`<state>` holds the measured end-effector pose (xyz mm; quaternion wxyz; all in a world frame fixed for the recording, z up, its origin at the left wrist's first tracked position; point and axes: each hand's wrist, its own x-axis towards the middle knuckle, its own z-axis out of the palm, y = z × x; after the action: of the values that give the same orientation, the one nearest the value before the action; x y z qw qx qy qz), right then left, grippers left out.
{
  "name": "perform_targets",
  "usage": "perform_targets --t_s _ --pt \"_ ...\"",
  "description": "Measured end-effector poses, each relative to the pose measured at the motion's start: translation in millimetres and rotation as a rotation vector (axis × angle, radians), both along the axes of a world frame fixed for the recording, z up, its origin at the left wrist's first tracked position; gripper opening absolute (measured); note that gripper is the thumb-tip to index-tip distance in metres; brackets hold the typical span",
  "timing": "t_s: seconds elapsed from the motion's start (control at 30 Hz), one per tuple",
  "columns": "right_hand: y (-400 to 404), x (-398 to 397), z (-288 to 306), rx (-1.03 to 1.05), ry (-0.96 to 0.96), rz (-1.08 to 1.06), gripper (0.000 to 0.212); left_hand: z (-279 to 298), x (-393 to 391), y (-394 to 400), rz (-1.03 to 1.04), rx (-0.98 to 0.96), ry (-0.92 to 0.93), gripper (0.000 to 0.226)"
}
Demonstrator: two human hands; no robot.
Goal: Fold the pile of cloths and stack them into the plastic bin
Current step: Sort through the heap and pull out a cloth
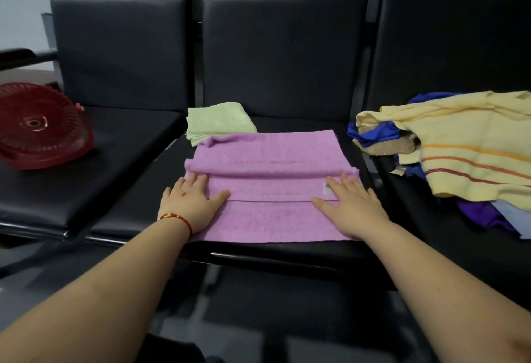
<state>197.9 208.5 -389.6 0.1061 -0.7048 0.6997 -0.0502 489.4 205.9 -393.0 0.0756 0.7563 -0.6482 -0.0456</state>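
**Both palms lying flat on a pink towel**

Black padded seats [275, 250] are carrying everything. Across the middle seat a pink towel [270, 184] is lying partly folded, reaching its front edge. Left hand [189, 200] and right hand [352, 204] are pressing on it with straight fingers, well apart. At the back edge a folded green cloth [218, 121] is touching the towel. Unfolded cloths [465, 144] are heaping on the right seat; a red bin [40, 130] is sitting tilted on the left seat.

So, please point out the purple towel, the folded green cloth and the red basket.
purple towel [270, 158]: head view, on its flat upper middle.
folded green cloth [218, 121]: head view, on its top face.
red basket [34, 124]: head view, on its ribbed underside.
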Motion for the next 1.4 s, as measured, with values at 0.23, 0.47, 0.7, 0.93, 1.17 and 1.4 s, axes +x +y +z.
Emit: perform_targets --t_s 0.23,0.47,0.7,0.93,1.17,1.4 --pt "8 -24 14 -0.29 -0.253 -0.298 0.057 11 21 11 0.344 -0.161 0.048 0.054" --pt "12 -42 16 -0.151 -0.445 -0.443 0.028 14 34 17 0.368 -0.086 0.201 0.025" --pt "9 -34 14 -0.221 -0.468 -0.426 0.014 12 29 14 0.311 -0.196 0.193 0.026" --pt "4 -33 19 -0.138 -0.532 -0.371 0.014 13 31 15 0.296 -0.243 0.334 0.021" --pt "11 -45 37 -0.306 -0.9 -0.428 0.015 37 32 27 0.37 -0.401 0.72 0.019" --pt "36 -45 59 -0.284 -0.925 -0.371 0.018 61 46 55 0.338 -0.352 0.899 0.01"
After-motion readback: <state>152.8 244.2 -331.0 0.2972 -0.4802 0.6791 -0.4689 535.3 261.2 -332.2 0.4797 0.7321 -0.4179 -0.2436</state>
